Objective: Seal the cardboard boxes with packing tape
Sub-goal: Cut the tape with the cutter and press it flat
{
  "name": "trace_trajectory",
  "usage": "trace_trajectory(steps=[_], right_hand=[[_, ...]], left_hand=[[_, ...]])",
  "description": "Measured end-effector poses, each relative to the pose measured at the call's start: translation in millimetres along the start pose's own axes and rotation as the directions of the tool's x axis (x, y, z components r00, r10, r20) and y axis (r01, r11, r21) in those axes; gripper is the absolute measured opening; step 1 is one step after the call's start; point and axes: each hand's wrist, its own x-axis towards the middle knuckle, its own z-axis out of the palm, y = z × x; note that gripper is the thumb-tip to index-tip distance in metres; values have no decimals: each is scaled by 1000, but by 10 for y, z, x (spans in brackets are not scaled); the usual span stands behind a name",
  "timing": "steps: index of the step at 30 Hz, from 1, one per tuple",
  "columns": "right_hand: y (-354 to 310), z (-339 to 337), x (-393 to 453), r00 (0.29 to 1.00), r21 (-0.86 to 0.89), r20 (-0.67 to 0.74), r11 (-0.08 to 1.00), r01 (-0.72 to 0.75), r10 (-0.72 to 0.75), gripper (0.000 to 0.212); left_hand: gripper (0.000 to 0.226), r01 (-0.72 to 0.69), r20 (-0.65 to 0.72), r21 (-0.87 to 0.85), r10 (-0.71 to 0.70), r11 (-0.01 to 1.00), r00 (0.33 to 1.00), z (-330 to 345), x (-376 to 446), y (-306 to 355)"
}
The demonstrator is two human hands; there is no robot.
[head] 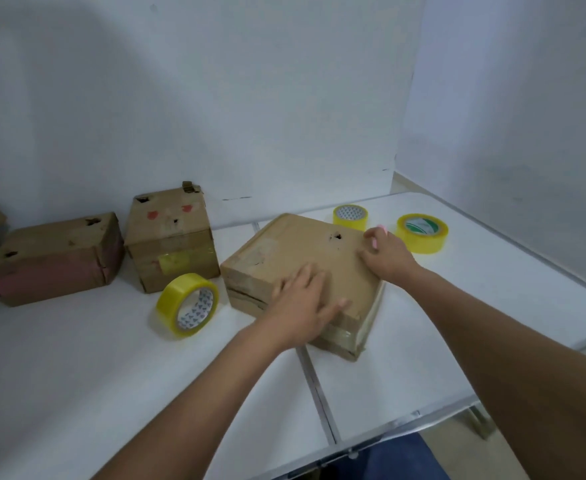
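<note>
Now | left hand (pixel 302 303) lay flat, fingers spread, on box (pixel 305 261) | right hand (pixel 387 252) at 2 o'clock corner, fingers curled round something small and pink (pixel 381 231), grip unclear

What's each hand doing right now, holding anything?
Left hand: open, fingers flat on top of the flat cardboard box.
Right hand: fingers curled round a small pink object, resting on the box's far edge.

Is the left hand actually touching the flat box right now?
Touching. The head view shows the left hand lying palm-down on the flat box, fingers spread across its top near the front edge.
</note>
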Motion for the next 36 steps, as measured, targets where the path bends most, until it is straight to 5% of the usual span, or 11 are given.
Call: trace_trajectory(steps=[5,11,15,18,24,33,36], right_hand=[[0,5,-42,979,-131,-199,989,-74,46,28],[79,65,-346,940,153,-341,987,49,6,14],[-185,259,-586,910,230,-363,927,297,-201,15],[-353,435,-715,870,231,-321,861,454,-373,15],[-297,413,-679,921,398,-341,859,323,-188,13],[-421,327,-643,935,377,-282,871,316,-217,18],[-447,410,-672,925,369,-277,860,353,-261,26]], left_hand=[[108,108,158,166,-134,980,978,69,24,308],[80,12,294,130,-51,991,955,-239,45,-49],[88,109,142,131,-128,985,982,-325,48,-288],[85,57,95,174,-75,983,993,-121,21,-294],[58,-30,-170,205,65,978,983,122,-87,-409],[53,-214,-76,-72,209,974,975,-207,-108,-654],[43,-141,-60,-60,137,988,989,-276,-41,-625]])
